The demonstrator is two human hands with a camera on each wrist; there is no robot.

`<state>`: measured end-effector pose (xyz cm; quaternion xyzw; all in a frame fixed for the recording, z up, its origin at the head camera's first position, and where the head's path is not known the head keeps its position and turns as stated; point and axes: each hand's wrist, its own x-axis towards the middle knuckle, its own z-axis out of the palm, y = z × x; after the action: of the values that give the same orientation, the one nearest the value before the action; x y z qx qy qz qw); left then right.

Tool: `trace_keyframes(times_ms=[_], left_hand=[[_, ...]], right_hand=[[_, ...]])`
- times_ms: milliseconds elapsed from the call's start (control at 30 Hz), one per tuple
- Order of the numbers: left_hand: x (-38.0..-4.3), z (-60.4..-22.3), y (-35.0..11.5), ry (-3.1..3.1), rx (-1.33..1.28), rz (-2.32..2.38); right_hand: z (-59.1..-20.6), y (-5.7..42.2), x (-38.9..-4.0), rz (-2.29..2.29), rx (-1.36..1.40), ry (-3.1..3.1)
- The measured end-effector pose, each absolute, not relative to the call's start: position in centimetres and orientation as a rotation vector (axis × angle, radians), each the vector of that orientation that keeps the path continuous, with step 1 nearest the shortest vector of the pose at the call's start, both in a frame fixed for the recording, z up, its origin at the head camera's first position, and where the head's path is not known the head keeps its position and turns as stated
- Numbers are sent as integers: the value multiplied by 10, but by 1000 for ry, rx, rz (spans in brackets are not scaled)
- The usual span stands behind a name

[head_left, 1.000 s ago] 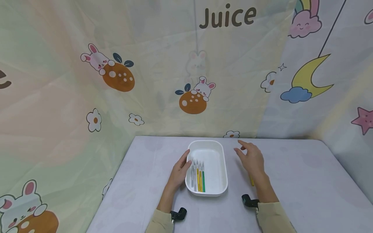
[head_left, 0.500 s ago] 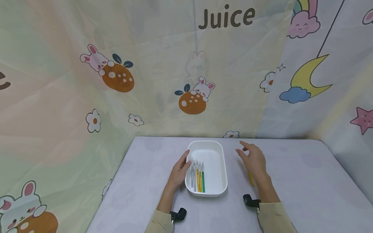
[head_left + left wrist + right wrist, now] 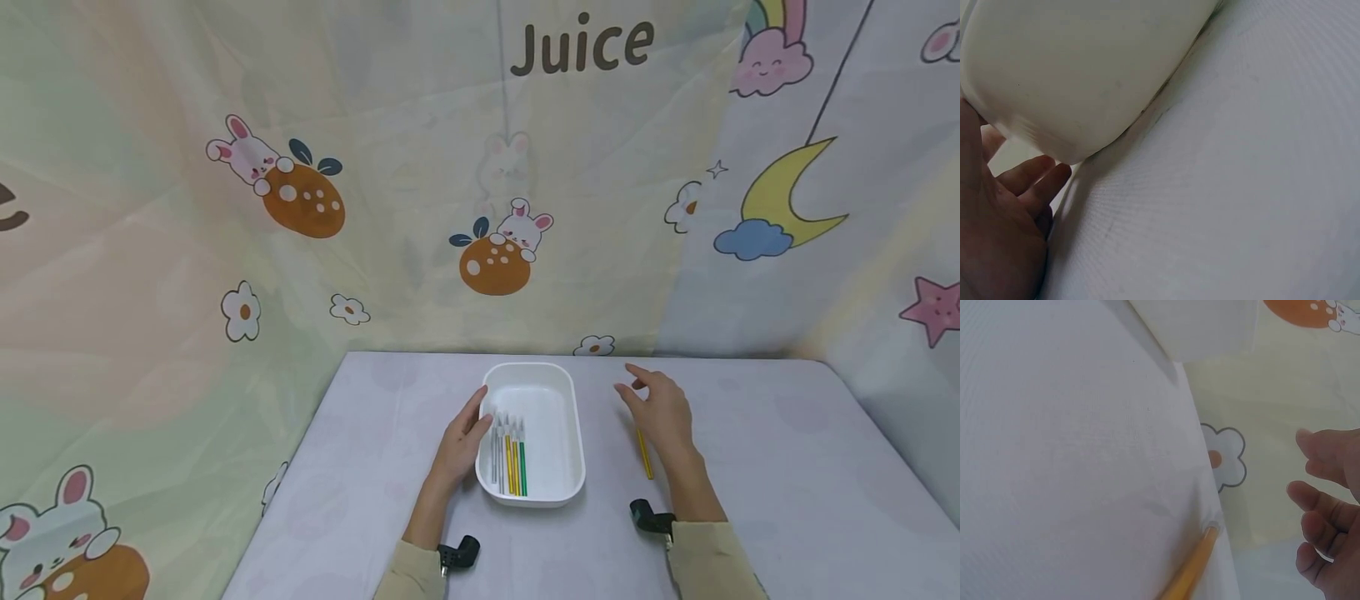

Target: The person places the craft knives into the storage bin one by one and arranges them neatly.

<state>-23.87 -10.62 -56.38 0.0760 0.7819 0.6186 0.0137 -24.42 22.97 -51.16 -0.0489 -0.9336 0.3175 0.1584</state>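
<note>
A white tray point(image 3: 558, 450) lies on the table, holding several slim pen-like sticks point(image 3: 514, 467) in silver, yellow and green with pale tips, side by side along its left half. My left hand point(image 3: 459, 446) grips the tray's left rim, thumb over the edge; in the left wrist view its fingers point(image 3: 1047, 181) touch the outer wall. Right of the tray, my right hand point(image 3: 663, 408) hovers with nothing in it, thumb and forefinger apart. Beneath it on the table lies one yellow stick point(image 3: 645, 454), whose pale end shows in the right wrist view, apart from the fingers.
A pale cloth covers the table point(image 3: 795, 467). Behind it hangs a printed curtain point(image 3: 405, 208) with rabbits, flowers and the word Juice. Black wrist cameras point(image 3: 651, 517) sit on both forearms near the beige sleeves.
My right hand has drifted slightly to the right, uncovering more of the yellow stick. The left hand and the tray stay where they were.
</note>
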Motion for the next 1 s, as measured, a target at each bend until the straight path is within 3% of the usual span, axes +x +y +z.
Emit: trace_keyframes(times_ms=[1000], left_hand=[[-240,-564,-104,2432,215,1937]], right_hand=[[-519,244,-246,966,-213,-2799]])
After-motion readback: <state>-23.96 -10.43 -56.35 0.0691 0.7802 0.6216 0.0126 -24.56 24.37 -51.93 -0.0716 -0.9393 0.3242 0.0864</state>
